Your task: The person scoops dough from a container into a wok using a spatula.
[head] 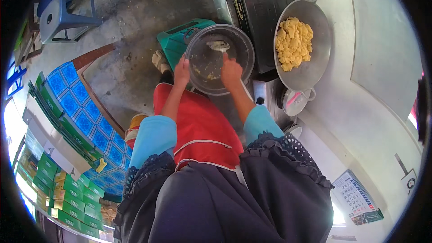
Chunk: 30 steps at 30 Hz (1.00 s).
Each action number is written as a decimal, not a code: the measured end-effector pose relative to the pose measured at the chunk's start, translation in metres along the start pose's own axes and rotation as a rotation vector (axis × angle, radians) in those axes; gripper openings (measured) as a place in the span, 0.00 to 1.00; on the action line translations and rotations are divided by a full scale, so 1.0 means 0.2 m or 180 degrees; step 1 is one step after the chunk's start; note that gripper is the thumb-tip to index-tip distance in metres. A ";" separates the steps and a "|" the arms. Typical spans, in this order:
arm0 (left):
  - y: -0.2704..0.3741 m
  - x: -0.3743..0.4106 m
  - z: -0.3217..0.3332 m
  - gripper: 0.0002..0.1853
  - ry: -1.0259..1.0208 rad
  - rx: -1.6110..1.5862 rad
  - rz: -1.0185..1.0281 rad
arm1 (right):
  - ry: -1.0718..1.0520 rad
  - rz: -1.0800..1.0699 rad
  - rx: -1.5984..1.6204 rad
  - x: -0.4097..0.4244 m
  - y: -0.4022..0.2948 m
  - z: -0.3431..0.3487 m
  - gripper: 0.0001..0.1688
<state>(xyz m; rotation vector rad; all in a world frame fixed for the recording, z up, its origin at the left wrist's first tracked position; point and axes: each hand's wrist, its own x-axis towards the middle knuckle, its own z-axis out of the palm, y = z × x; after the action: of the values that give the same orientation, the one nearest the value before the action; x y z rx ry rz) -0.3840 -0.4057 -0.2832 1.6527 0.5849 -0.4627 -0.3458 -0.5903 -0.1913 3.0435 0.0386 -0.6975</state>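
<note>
A round clear plastic tub is tilted in front of me, with pale residue and crumbs on its inner surface. My left hand grips its left rim. In my right hand is a metal spoon, its bowl inside the tub and coated with whitish matter. To the right, a large metal wok with two loop handles holds a heap of yellow, lumpy dough-like food. Neither hand touches the wok.
A black gas stove stands beside the wall, right of the tub. Behind the tub is a green plastic stool-like object. A blue stool stands at upper left. A table with a blue patterned cloth and stacked green boxes lie left.
</note>
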 end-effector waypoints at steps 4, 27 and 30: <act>-0.01 -0.03 -0.04 0.22 0.0026 -0.0010 -0.0145 | -0.0411 0.0095 -0.0057 -0.37 -0.04 0.11 0.29; 0.02 -0.02 0.00 0.22 -0.0176 -0.0325 -0.0502 | 0.0065 -0.0344 0.0052 -0.08 -0.14 -0.04 0.26; -0.01 -0.01 -0.01 0.22 0.0133 -0.0089 0.0002 | 0.0227 -0.0739 -0.0258 -0.03 -0.23 -0.02 0.24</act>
<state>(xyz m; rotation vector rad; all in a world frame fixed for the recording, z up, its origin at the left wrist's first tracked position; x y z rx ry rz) -0.3862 -0.4029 -0.2827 1.6393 0.6190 -0.4186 -0.3502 -0.5449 -0.1852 3.0129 0.4167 -0.5805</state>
